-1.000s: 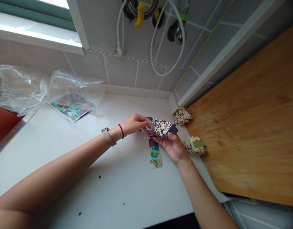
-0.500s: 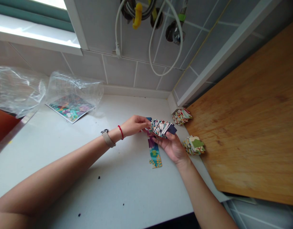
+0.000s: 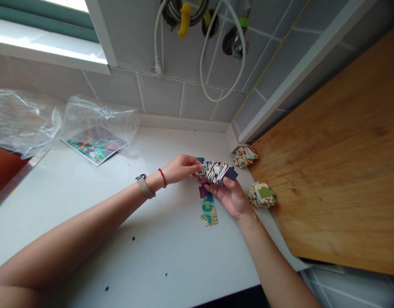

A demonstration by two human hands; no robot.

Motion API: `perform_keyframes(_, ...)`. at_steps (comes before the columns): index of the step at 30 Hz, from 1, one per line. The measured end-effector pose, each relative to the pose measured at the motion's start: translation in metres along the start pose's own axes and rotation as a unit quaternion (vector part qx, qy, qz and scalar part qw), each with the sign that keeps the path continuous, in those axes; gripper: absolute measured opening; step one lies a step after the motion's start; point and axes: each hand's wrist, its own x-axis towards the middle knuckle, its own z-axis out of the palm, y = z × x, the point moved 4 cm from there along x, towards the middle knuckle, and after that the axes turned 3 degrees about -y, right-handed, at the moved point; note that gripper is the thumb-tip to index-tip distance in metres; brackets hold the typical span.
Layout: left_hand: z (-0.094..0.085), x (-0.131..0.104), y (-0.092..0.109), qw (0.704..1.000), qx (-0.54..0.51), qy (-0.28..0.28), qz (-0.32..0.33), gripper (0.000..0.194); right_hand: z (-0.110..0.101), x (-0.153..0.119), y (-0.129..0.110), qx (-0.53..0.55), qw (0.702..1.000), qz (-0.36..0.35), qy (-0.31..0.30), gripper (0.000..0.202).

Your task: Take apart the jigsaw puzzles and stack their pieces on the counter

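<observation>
A fanned stack of jigsaw puzzle pieces (image 3: 215, 172) rests in my right hand (image 3: 233, 199), whose thumb presses the dark blue piece at its near end. My left hand (image 3: 183, 167) pinches the stack's far left end between thumb and fingers; whether one piece is apart from the others there I cannot tell. Beneath both hands lies a narrow strip of joined puzzle pieces (image 3: 210, 211), teal, purple and orange, partly covered by the hands. To the right of my right hand sit two more stacks of pieces, a green-topped one (image 3: 261, 195) and a reddish one (image 3: 245, 156).
A colourful picture sheet (image 3: 97, 149) lies at the left, partly under a clear plastic bag (image 3: 104, 113). Another plastic bag (image 3: 27, 119) is farther left. A wooden board (image 3: 338, 171) leans on the right. Small dark bits dot the white counter (image 3: 171, 248). Cables hang on the tiled wall.
</observation>
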Motion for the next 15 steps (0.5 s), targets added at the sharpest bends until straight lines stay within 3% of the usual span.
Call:
perform_keyframes(6, -0.002, 0.0, 0.002, 1.0, -0.016, 0.01, 0.014, 0.016, 0.0, 0.0, -0.001, 0.004, 1.0, -0.015, 0.017, 0.059)
perform_keyframes(11, -0.014, 0.0, 0.002, 0.998, -0.015, 0.059, -0.024, 0.013, -0.004, 0.002, -0.007, 0.022, 0.998, -0.034, 0.052, 0.053)
perform_keyframes(15, -0.018, 0.001, 0.0, 0.997, -0.033, 0.057, -0.04, 0.017, -0.006, 0.003, -0.007, 0.026, 0.998, -0.039, 0.051, 0.049)
